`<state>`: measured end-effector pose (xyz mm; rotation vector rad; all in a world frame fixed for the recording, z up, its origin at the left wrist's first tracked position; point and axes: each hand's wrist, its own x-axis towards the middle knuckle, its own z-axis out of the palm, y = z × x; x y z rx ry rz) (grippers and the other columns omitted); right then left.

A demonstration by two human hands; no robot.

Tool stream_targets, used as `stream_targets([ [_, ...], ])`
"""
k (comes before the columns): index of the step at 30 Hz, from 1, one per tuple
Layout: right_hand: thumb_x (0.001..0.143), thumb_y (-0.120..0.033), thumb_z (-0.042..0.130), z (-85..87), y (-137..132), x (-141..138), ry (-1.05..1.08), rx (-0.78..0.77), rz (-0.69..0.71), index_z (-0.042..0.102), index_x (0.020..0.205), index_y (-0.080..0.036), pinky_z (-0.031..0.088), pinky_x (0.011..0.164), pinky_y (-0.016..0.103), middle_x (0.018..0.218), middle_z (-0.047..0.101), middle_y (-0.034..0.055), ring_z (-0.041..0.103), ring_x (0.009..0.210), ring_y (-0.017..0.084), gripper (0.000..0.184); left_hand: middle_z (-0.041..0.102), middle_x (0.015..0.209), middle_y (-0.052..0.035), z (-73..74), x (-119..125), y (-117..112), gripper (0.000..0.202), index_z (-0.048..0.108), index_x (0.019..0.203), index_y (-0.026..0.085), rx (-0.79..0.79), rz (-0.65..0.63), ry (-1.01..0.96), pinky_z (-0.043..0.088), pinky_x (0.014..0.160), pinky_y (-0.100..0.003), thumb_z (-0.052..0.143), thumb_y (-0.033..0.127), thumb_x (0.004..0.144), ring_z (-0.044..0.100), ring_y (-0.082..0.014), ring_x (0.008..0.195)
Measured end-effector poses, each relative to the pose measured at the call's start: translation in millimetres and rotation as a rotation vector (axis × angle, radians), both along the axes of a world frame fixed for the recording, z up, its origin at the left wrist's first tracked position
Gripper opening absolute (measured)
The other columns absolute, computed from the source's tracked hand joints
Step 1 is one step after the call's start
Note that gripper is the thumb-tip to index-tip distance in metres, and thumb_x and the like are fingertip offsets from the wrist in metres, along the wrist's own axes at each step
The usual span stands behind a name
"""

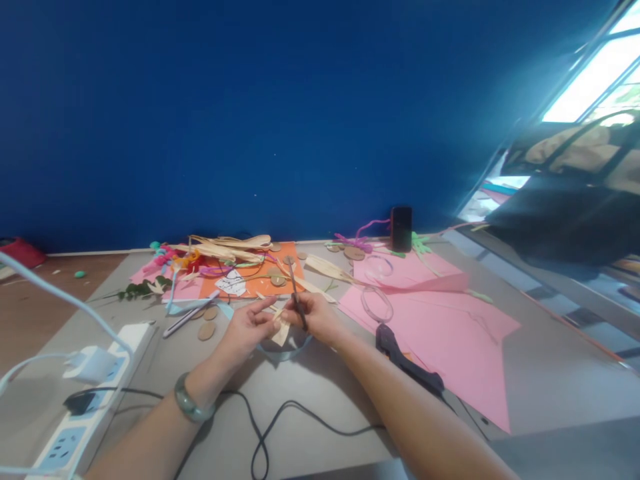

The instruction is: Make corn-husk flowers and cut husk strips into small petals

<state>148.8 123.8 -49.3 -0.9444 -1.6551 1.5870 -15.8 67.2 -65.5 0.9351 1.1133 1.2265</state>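
Both my hands are close together over the middle of the table. In my left hand (251,326), thumb and fingers pinch a pale straw-coloured strip (281,333), which looks like dried husk or raffia. My right hand (316,317) grips a pair of dark scissors (299,301), their blades pointing up and away from me. The fingers of both hands almost meet at the strip. Just below them lies a light blue curved band (285,355), partly covered by the hands. Whether the blades touch the strip I cannot make out.
A black glue gun (407,363) lies on pink paper (450,347) at right, its cable looping across the front. A power strip (100,400) stands front left. Behind are husk strips (230,248), orange paper (287,253), wood slices (206,331), a utility knife (190,315) and a phone (401,229).
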Motion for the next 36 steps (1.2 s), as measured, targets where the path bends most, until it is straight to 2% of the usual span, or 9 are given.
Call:
stream_targets([
  [5,0.06,-0.042,0.078,-4.5,1.1,-0.7,0.062,0.01,0.018,0.062,0.069,-0.014,0.04,0.055,0.024,0.058,0.058,-0.0025,0.05,0.053,0.01,0.033,0.065,0.057,0.0019,1.9,1.5,-0.3,0.066,0.061,0.116,0.01,0.006,0.004,-0.002,0.039,0.054,-0.023,0.082,0.025,0.055,0.053,-0.01,0.05],
  [8,0.058,-0.041,0.079,-6.3,0.5,-1.8,0.095,0.022,0.018,0.06,0.068,-0.015,0.04,0.055,0.024,0.058,0.057,-0.0029,0.05,0.053,0.01,0.034,0.068,0.061,-0.0018,3.0,2.7,-0.7,0.046,0.068,0.094,0.011,-0.006,0.012,0.006,0.041,0.054,-0.023,0.083,0.026,0.054,0.056,-0.0116,0.052],
  [11,0.059,-0.043,0.078,-5.5,-1.5,-2.6,0.087,0.051,0.019,0.06,0.067,-0.014,0.039,0.054,0.024,0.057,0.056,-0.003,0.048,0.052,0.01,0.035,0.066,0.06,-0.003,2.1,3.4,-0.6,0.033,0.068,0.077,0.011,-0.01,0.019,0.018,0.04,0.05,-0.022,0.083,0.03,0.054,0.055,-0.011,0.051],
  [15,0.058,-0.044,0.079,-0.7,-4.4,-2.5,0.069,0.077,0.016,0.061,0.066,-0.015,0.039,0.052,0.023,0.055,0.054,-0.0041,0.046,0.051,0.009,0.035,0.062,0.056,-0.0007,0.6,2.6,-1.4,0.027,0.067,0.069,0.012,-0.007,0.009,0.043,0.035,0.046,-0.02,0.082,0.031,0.057,0.051,-0.009,0.048],
  [21,0.065,-0.046,0.074,4.3,-0.8,4.2,-0.04,0.08,0.077,0.062,0.074,-0.015,0.038,0.052,0.023,0.06,0.056,-0.0027,0.048,0.054,0.01,0.035,0.064,0.057,-0.0007,4.6,-5.3,-1.0,0.023,0.069,0.066,0.013,0.07,0.051,0.09,0.038,0.048,-0.021,0.081,0.032,0.059,0.053,-0.0097,0.05],
  [25,0.063,-0.043,0.076,12.6,6.5,16.9,-0.245,0.265,0.168,0.062,0.096,-0.017,0.039,0.059,0.024,0.078,0.061,0.0006,0.053,0.068,0.015,0.044,0.067,0.058,-0.0014,4.7,-17.0,5.7,0.024,0.071,0.07,0.014,0.109,0.188,0.049,0.043,0.051,-0.022,0.082,0.031,0.057,0.057,-0.0115,0.051],
  [27,0.059,-0.043,0.079,20.4,9.3,23.6,-0.423,0.403,0.193,0.063,0.091,-0.017,0.038,0.06,0.024,0.079,0.061,0.0011,0.052,0.07,0.016,0.044,0.068,0.06,-0.0018,4.0,-22.7,9.1,0.024,0.072,0.071,0.014,0.135,0.237,0.044,0.044,0.052,-0.022,0.082,0.03,0.057,0.058,-0.0118,0.053],
  [30,0.06,-0.046,0.077,31.7,10.7,31.0,-0.602,0.545,0.214,0.062,0.08,-0.018,0.034,0.056,0.023,0.071,0.059,-0.0002,0.05,0.064,0.015,0.037,0.071,0.065,-0.0034,4.1,-27.8,11.6,0.023,0.073,0.074,0.014,0.161,0.229,0.044,0.046,0.055,-0.023,0.081,0.031,0.06,0.06,-0.0129,0.056],
  [36,0.062,-0.05,0.074,36.3,8.5,33.7,-0.697,0.582,0.229,0.057,0.066,-0.019,0.028,0.05,0.023,0.059,0.057,-0.0019,0.047,0.055,0.013,0.036,0.07,0.065,-0.0025,8.1,-27.0,8.5,0.021,0.074,0.074,0.015,0.165,0.209,0.047,0.047,0.055,-0.022,0.082,0.027,0.059,0.059,-0.0119,0.057],
])
